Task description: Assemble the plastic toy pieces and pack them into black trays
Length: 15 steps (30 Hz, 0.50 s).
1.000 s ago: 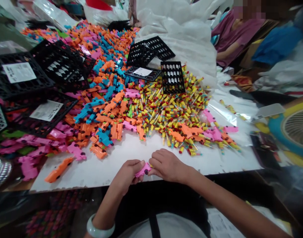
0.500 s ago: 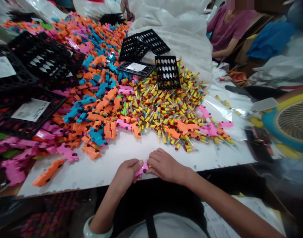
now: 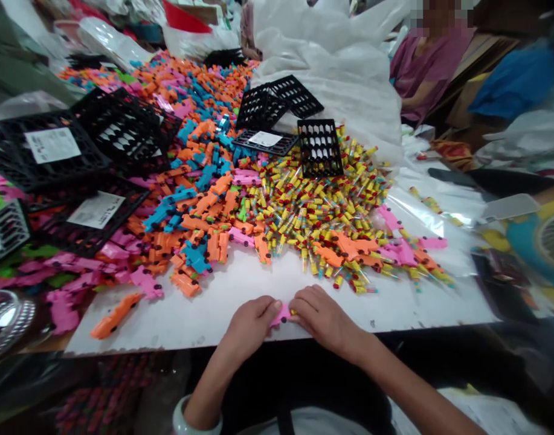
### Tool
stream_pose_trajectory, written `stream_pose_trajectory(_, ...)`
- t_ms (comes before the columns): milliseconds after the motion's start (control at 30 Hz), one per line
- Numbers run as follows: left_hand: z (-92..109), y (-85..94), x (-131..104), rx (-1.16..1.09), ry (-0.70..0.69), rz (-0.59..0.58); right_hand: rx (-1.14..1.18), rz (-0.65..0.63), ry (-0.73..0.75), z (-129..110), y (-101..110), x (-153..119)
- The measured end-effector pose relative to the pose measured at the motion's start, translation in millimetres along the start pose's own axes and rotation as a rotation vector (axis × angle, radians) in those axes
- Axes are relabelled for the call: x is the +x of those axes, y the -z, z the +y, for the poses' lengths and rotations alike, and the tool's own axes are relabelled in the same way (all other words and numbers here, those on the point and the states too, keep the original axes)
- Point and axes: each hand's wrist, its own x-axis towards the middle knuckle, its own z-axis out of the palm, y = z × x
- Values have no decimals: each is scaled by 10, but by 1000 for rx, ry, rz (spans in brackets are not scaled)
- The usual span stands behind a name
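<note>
across the lower half of the frame, a white tabletop [image 3: 204, 317]. from upper left to centre, a huge heap of toy cars [image 3: 208, 202] in orange, pink, blue and green. at upper centre, crumpled white plastic sheeting [image 3: 326, 84]. just right of centre, a heap of clear tubes [image 3: 299, 208] with yellow and red ends. at upper right, a co-worker in a purple top [image 3: 428, 69]. at left and upper centre, black slotted trays [image 3: 54, 146] on and beside the heaps. at lower centre, by the tabletop's near edge, the left hand [image 3: 249, 326], wrapped closely round a pink toy car [image 3: 282, 315], thumb on top. beside it, the right hand [image 3: 324, 320], fingertips pinched together at the car's right end on a small yellow piece [image 3: 293, 312], mostly hidden. apparently one car midway through handling, with the piece not yet released; cannot tell how firmly joined. judging by the loose heaps, plenty left; no sure sign of finished cars.
</note>
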Motion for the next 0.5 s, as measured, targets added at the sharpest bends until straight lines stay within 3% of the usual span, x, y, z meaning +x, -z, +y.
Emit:
stream_pose_trajectory(67, 5, 116, 32, 67, -183, 161, -88, 143, -49, 221, 177, -58)
stream_pose_trajectory(133, 17, 283, 82, 155, -287, 416, -256, 339, -176, 457, 384, -83)
stream_pose_trajectory(200, 55, 432, 170, 281, -244, 620, -419, 497, -348, 603, 517, -35)
stream_pose_trajectory(267, 135, 488, 314, 397, -122, 695, -459, 575, -441, 605, 496, 112)
stream_pose_trajectory(333, 247, 430, 503, 466, 3, 697, -363, 554, -408, 499, 314, 347)
stream_pose_trajectory(400, 356, 308, 693, 505, 76, 702, -256, 432, -383, 373, 51, 620)
stream_pose_trajectory(500, 422, 171, 848, 541, 124, 703, -256, 242, -519, 284, -262, 943)
